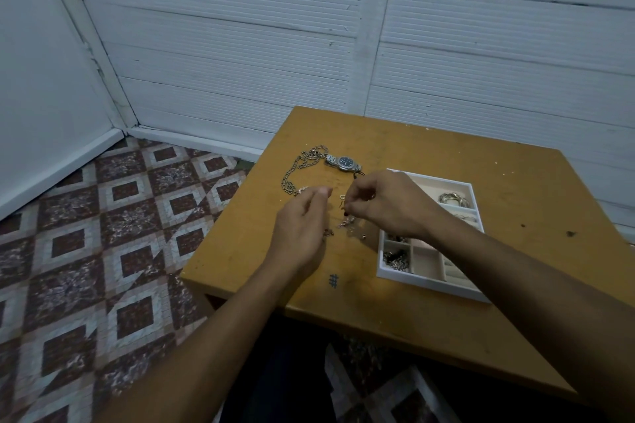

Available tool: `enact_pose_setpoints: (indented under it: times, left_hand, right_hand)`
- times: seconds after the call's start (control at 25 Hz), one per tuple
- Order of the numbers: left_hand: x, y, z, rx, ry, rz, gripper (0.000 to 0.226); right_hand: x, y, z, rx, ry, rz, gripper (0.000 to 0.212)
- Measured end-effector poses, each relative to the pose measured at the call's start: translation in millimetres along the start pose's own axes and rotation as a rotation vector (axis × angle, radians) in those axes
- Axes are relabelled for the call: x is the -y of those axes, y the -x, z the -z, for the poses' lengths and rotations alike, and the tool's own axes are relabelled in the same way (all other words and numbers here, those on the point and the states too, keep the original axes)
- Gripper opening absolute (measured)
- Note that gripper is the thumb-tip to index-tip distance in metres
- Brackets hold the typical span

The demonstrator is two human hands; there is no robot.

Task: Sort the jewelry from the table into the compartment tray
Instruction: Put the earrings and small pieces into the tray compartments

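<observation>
White compartment tray [429,282] near ochre wooden table's [515,182] front edge; right hand [388,203] pinching small silver hooked piece [343,203], left hand [302,220] loosely curled

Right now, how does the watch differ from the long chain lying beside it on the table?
The watch is compact, with a dark round dial; the chain is a long thin string of links. The watch lies in one short strip; the chain sprawls in an open loop towards the left hand. Both are silvery metal, lie on the table, and are not yet in the tray.
</observation>
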State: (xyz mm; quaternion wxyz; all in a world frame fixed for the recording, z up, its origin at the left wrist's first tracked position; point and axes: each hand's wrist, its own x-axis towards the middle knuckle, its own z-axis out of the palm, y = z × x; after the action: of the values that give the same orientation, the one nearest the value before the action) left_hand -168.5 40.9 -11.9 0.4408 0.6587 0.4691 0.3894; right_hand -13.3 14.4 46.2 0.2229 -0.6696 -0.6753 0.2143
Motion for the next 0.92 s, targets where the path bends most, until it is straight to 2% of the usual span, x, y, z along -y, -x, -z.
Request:
enact_pose_setpoints:
  times: [0.12,0.28,0.44,0.92]
  left_hand:
    - [-13.3,4.9,-18.4,0.020,0.236,0.098,0.033]
    - [-19.6,7.4,-32.5,0.004,0.354,0.101,0.036]
    - [-14.3,2.5,-34.7,0.026,0.540,0.228,0.041]
    - [-4.8,-0.1,-43.8,0.143,0.728,0.374,0.046]
  right_hand:
    - [0.8,2.9,6.4,-0.010,0.006,0.009,0.006]
    - [0.2,5.5,9.7,-0.024,0.021,0.013,0.003]
    - [0.6,5.4,13.3,-0.050,0.028,0.014,0.006]
    - [-0.2,-0.2,21.0,-0.101,0.045,-0.019,0.005]
